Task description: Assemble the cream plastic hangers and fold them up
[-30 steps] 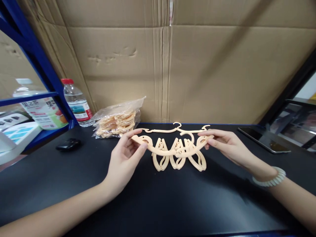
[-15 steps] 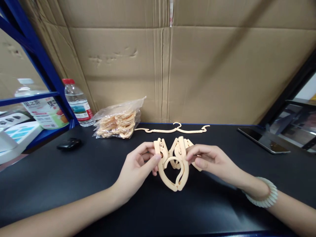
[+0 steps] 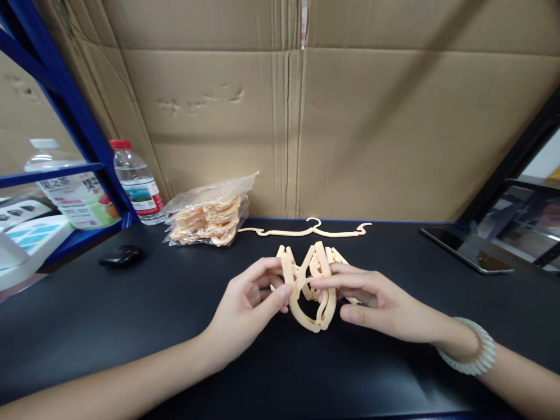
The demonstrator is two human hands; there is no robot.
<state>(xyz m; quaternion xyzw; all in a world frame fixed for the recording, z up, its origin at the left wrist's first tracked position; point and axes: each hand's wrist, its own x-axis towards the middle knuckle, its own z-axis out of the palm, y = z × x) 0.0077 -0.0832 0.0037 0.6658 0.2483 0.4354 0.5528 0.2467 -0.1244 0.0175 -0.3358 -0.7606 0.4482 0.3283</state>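
Note:
A pale orange folding clothes hanger (image 3: 301,315) is partly folded into a narrow loop above the black table. My left hand (image 3: 251,300) pinches its left arm between thumb and fingers. Across the hanger's right arm reaches my right hand (image 3: 371,297), its index fingertip at the hook and its thumb held apart. Another fingertip shows inside the loop. Just behind stand more folded hanger parts (image 3: 341,256), partly covered by the hands and the front hanger. An unfolded hanger (image 3: 293,233) of the same colour lies at the table's back edge.
A clear bag of folded hangers (image 3: 210,213) lies at the back left, beside a red-capped water bottle (image 3: 139,186). A black mouse (image 3: 121,255) is on the left and a dark tablet or phone (image 3: 466,249) on the right. Cardboard (image 3: 394,116) forms the back wall.
The hanger's loop has narrowed as my left hand moved right with its left arm. My right index finger has come forward over the right arm to the hook.

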